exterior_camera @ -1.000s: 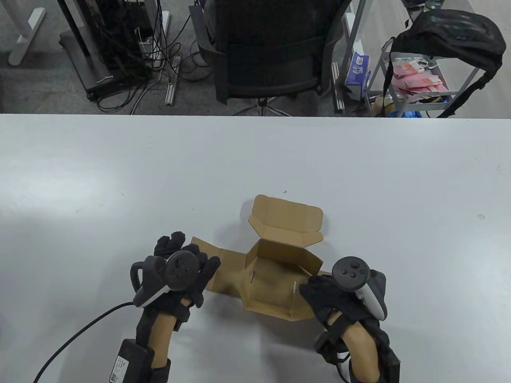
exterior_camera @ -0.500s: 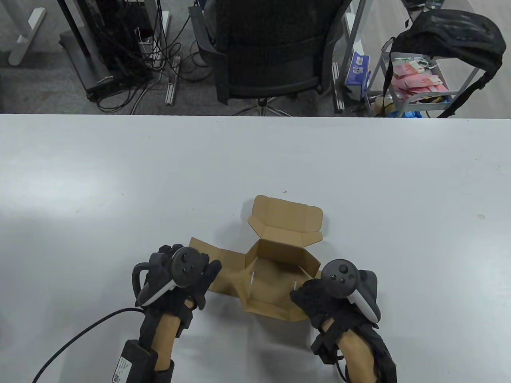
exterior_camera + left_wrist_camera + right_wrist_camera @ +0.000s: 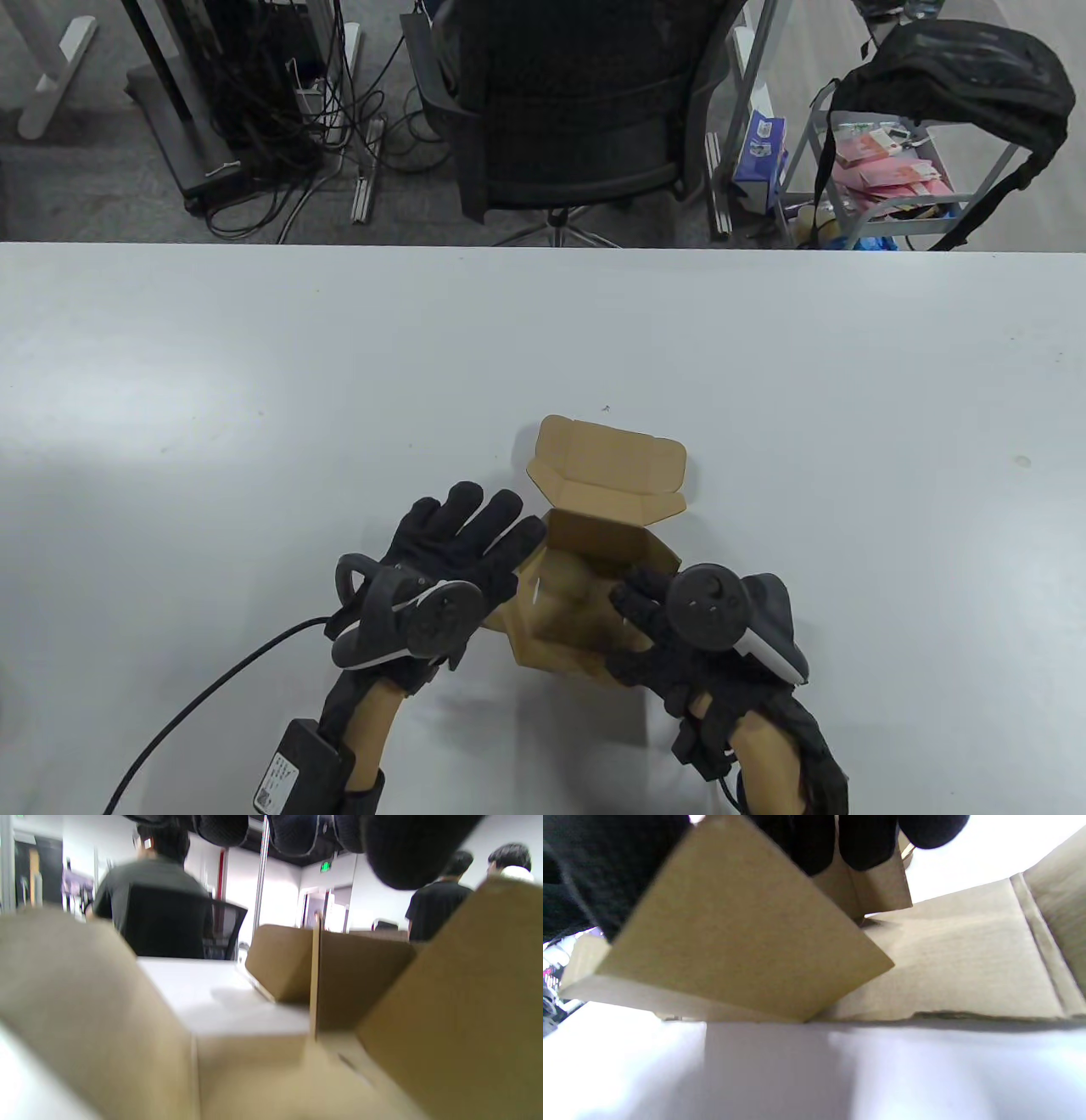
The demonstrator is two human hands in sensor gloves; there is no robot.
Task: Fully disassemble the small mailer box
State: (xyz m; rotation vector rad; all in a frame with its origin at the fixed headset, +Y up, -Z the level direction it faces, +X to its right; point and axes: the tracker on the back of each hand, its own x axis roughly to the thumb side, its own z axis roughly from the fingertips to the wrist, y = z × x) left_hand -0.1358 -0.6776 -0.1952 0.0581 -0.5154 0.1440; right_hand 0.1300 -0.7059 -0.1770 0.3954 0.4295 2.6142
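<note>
The small mailer box (image 3: pixel 594 552) is lying on the white surface (image 3: pixel 254 407), near its front edge, between the two hands. The left hand (image 3: pixel 450 552) is covering the box's left side panel, so this part is hidden in the table view; its fingers are spread flat and are not pinching anything. The right hand (image 3: pixel 679 628) is hiding the right panel, and in the right wrist view its fingers (image 3: pixel 865 840) are pinching a cardboard flap (image 3: pixel 746 942). The left wrist view is blurry. The box is plain brown corrugated cardboard with a matte face, and its lid flap (image 3: pixel 607 467) is standing open at the back
</note>
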